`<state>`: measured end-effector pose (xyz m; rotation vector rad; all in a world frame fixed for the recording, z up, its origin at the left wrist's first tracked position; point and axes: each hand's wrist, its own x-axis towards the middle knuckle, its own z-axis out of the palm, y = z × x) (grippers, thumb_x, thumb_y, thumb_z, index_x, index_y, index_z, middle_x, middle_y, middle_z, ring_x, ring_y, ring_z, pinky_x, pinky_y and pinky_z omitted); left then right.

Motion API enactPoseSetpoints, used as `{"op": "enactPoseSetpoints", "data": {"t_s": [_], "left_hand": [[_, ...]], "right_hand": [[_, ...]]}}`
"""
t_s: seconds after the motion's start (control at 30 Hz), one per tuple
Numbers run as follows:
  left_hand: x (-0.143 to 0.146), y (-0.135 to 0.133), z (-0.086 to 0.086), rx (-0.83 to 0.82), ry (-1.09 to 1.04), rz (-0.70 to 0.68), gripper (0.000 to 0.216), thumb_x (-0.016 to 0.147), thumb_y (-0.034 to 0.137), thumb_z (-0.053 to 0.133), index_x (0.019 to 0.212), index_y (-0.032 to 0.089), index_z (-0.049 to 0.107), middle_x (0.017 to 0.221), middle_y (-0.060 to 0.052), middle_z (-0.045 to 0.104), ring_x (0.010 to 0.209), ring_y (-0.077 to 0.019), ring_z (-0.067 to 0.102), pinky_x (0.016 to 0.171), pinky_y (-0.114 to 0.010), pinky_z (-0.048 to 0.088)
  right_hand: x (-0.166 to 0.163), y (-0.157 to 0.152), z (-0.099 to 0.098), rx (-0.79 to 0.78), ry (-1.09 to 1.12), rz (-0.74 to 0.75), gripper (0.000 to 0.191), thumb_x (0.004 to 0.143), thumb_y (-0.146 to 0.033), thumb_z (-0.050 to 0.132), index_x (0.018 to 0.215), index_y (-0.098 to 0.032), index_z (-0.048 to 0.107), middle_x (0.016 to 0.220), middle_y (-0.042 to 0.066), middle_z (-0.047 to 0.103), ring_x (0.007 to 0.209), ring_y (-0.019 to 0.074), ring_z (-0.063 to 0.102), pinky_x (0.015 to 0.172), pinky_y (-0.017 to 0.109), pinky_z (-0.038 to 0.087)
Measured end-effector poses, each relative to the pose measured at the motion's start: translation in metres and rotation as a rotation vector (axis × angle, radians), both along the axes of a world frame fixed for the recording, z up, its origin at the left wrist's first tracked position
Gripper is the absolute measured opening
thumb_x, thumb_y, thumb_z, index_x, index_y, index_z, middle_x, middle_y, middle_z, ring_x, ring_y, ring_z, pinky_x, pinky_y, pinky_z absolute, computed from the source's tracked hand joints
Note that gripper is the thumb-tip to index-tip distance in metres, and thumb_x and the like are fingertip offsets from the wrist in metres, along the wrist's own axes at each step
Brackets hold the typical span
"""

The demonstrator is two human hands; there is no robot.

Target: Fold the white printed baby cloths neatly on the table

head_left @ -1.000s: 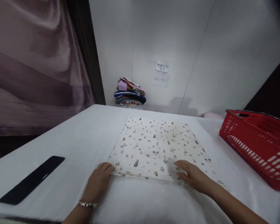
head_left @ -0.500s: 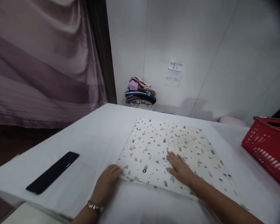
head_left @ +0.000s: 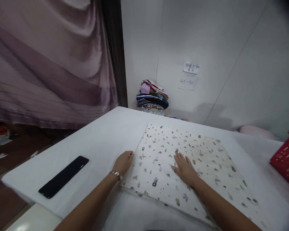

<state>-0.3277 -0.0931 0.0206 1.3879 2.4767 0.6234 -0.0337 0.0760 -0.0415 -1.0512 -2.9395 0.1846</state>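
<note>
A folded white cloth (head_left: pixel 197 160) with small dark prints lies flat on the white table (head_left: pixel 106 134). My right hand (head_left: pixel 184 166) rests palm down on the middle of the cloth, fingers stretched out. My left hand (head_left: pixel 124 162) lies at the cloth's left edge, fingers flat and touching the fabric's side. A bracelet shows on my left wrist. Neither hand holds anything.
A black flat phone-like object (head_left: pixel 64 176) lies near the table's left front edge. A red plastic basket (head_left: pixel 287 160) stands at the far right. A stack of folded clothes (head_left: pixel 153 98) sits by the wall beyond the table. A mauve curtain (head_left: pixel 45 61) hangs at left.
My right hand slid from the cloth's near edge up to its middle. My left hand moved from the near left corner up along the left edge. The view swung left.
</note>
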Motion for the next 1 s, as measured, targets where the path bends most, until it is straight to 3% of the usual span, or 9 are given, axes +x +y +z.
{"op": "enactPoseSetpoints", "data": {"t_s": [0.17, 0.33, 0.53, 0.77, 1.0], "left_hand": [[-0.006, 0.059, -0.003, -0.16, 0.085, 0.038, 0.035, 0.087, 0.022, 0.03, 0.089, 0.015, 0.064, 0.098, -0.011, 0.067, 0.094, -0.019, 0.06, 0.08, -0.027, 0.042], [-0.019, 0.088, -0.008, -0.256, 0.044, 0.084, 0.038, 0.087, 0.023, 0.031, 0.09, 0.009, 0.066, 0.103, -0.017, 0.066, 0.097, -0.0212, 0.06, 0.079, -0.026, 0.043], [-0.029, 0.093, -0.007, -0.309, 0.004, 0.074, 0.029, 0.083, 0.026, 0.043, 0.088, 0.013, 0.068, 0.101, -0.015, 0.067, 0.102, -0.0213, 0.059, 0.08, -0.024, 0.042], [-0.022, 0.093, -0.009, -0.297, -0.067, 0.1, 0.032, 0.078, 0.034, 0.048, 0.093, 0.014, 0.068, 0.101, -0.012, 0.068, 0.093, -0.0201, 0.062, 0.072, -0.022, 0.044], [-0.015, 0.097, -0.013, -0.288, -0.084, 0.124, 0.026, 0.071, 0.031, 0.054, 0.084, 0.012, 0.067, 0.099, -0.016, 0.067, 0.093, -0.0243, 0.062, 0.072, -0.027, 0.045]], "right_hand": [[0.003, 0.0, -0.002, 0.019, 0.014, 0.003, 0.069, 0.089, -0.06, 0.014, 0.143, -0.017, 0.022, 0.15, 0.005, 0.012, 0.137, 0.023, 0.008, 0.111, 0.045, 0.01], [0.003, -0.001, 0.0, 0.016, 0.041, 0.011, 0.07, 0.089, -0.06, 0.015, 0.142, -0.016, 0.027, 0.149, 0.006, 0.015, 0.137, 0.0237, 0.011, 0.11, 0.046, 0.012], [0.004, -0.003, 0.002, 0.011, 0.039, -0.004, 0.072, 0.089, -0.061, 0.015, 0.141, -0.014, 0.028, 0.149, 0.006, 0.015, 0.137, 0.0228, 0.011, 0.11, 0.044, 0.01], [0.004, -0.002, 0.002, -0.01, 0.043, -0.005, 0.072, 0.088, -0.061, 0.014, 0.142, -0.015, 0.026, 0.149, 0.005, 0.014, 0.137, 0.023, 0.009, 0.11, 0.044, 0.01], [0.004, -0.003, 0.002, -0.005, 0.053, -0.009, 0.07, 0.089, -0.06, 0.015, 0.142, -0.016, 0.027, 0.149, 0.007, 0.017, 0.137, 0.0238, 0.012, 0.109, 0.046, 0.011]]}}
